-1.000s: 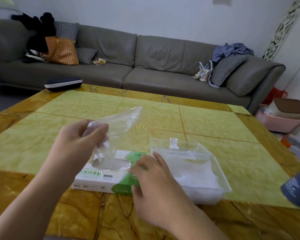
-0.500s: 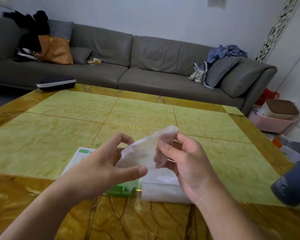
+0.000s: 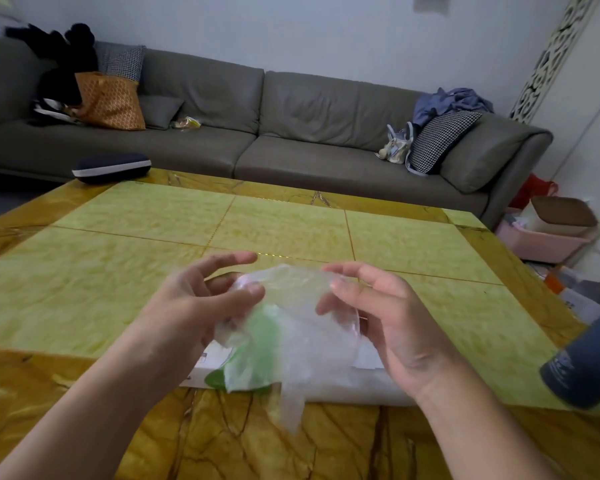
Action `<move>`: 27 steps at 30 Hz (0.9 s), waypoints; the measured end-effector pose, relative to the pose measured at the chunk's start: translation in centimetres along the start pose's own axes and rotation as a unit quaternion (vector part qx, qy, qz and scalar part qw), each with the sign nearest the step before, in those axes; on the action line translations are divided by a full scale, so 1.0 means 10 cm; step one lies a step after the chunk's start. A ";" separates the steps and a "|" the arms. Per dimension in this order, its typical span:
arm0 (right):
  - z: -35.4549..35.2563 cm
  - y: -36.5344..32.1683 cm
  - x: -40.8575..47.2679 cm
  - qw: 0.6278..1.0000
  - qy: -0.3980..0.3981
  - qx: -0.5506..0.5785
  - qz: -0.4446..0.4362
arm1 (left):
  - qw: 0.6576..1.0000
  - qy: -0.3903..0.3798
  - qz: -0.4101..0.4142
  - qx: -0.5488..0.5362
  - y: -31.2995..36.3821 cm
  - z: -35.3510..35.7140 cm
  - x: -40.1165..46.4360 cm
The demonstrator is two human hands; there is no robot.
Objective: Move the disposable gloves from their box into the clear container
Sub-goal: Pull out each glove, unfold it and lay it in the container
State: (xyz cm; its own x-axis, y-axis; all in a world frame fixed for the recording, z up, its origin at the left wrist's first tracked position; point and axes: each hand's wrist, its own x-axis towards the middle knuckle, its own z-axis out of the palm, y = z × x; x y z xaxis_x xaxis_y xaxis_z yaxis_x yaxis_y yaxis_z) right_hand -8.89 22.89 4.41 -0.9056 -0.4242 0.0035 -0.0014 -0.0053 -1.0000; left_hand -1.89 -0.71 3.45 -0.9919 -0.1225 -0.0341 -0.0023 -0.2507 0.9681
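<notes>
Pinching a thin, crinkly clear glove (image 3: 291, 327) between both hands, left hand (image 3: 201, 306) thumb-and-finger on its edge, right hand (image 3: 388, 313) fingers curled around it, above the white-green box (image 3: 208, 365) and clear container (image 3: 361, 389).

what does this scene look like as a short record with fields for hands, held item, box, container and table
left hand: left hand pinches one edge of the glove between thumb and fingers
right hand: right hand holds the opposite edge
held item: thin clear plastic disposable glove, spread between both hands above the box, blurred
box: white and green cardboard glove box, flat on the table, mostly hidden
container: clear plastic container, beside the box to the right, holding whitish clear plastic
table: yellow and amber marble-pattern table
</notes>
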 end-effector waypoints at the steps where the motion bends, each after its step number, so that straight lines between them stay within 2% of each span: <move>1: 0.00 0.01 0.00 1.000 -0.002 -0.007 0.003 | 1.000 -0.013 0.003 0.023 0.01 0.03 -0.02; 4: 0.08 0.03 0.02 0.999 0.005 0.040 0.002 | 0.993 -0.043 0.005 0.106 0.02 0.09 -0.05; 7: 0.08 0.04 0.04 0.997 0.048 0.059 -0.016 | 0.988 -0.049 -0.021 0.144 0.03 -0.01 -0.01; 15: -0.11 0.07 0.09 0.989 0.131 0.022 -0.060 | 0.998 0.015 -0.040 0.052 -0.04 -0.14 0.09; 20: -0.13 0.11 0.10 0.985 0.164 0.020 -0.056 | 0.984 -0.062 -0.076 0.152 -0.04 0.01 0.02; 24: -0.17 0.11 0.10 0.982 0.186 0.020 -0.039 | 0.990 -0.018 -0.067 0.125 -0.06 0.01 0.03; 27: -0.17 0.11 0.09 0.986 0.167 0.014 -0.020 | 0.990 -0.034 -0.053 0.127 -0.03 0.08 -0.02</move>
State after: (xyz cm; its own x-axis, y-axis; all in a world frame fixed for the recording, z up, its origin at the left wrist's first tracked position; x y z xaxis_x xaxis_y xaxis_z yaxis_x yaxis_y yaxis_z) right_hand -10.47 24.07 3.27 -0.9942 -0.1010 0.0375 -0.0332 -0.0437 -0.9985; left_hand -1.84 0.17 3.33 -0.9906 -0.0416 -0.1300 -0.1297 -0.0088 0.9915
